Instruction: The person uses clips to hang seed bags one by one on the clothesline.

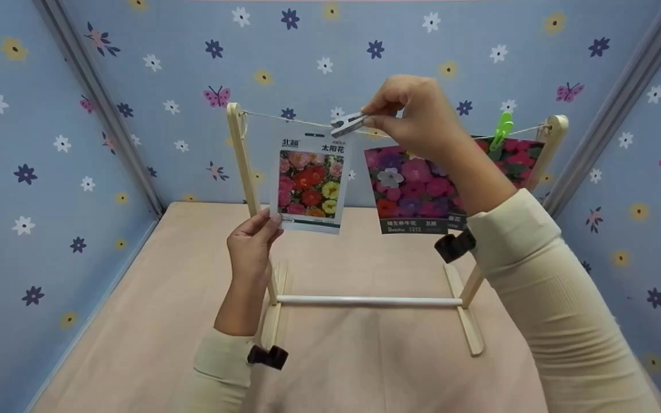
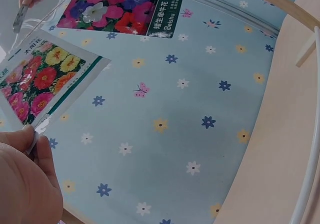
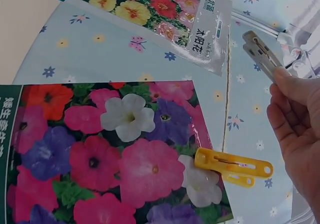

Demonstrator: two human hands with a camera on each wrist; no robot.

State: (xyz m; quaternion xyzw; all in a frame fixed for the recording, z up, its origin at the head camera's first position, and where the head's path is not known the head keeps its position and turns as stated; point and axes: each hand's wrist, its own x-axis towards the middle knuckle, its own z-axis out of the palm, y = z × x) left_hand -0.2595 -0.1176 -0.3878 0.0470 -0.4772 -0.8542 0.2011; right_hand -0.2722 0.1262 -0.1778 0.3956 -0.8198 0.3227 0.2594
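My left hand (image 1: 250,246) pinches the lower left corner of a white seed packet (image 1: 310,183) with red, pink and yellow flowers. The packet is upright, its top edge close to the string (image 1: 284,119). Above its top right corner, my right hand (image 1: 416,115) pinches a grey clothespin (image 1: 348,124) between thumb and fingers, the clip's nose pointing left at the string. In the right wrist view the clothespin's tip (image 3: 254,41) stands apart from the packet. To the right, a dark petunia seed packet (image 1: 411,183) hangs from the string by a yellow clothespin (image 3: 232,168).
A green clothespin (image 1: 501,132) holds another dark flower packet (image 1: 520,158) near the right wooden post (image 1: 554,135), partly behind my right forearm. The left post (image 1: 241,155) stands behind my left hand. A white rod (image 1: 370,300) joins the wooden feet on the table (image 1: 164,321).
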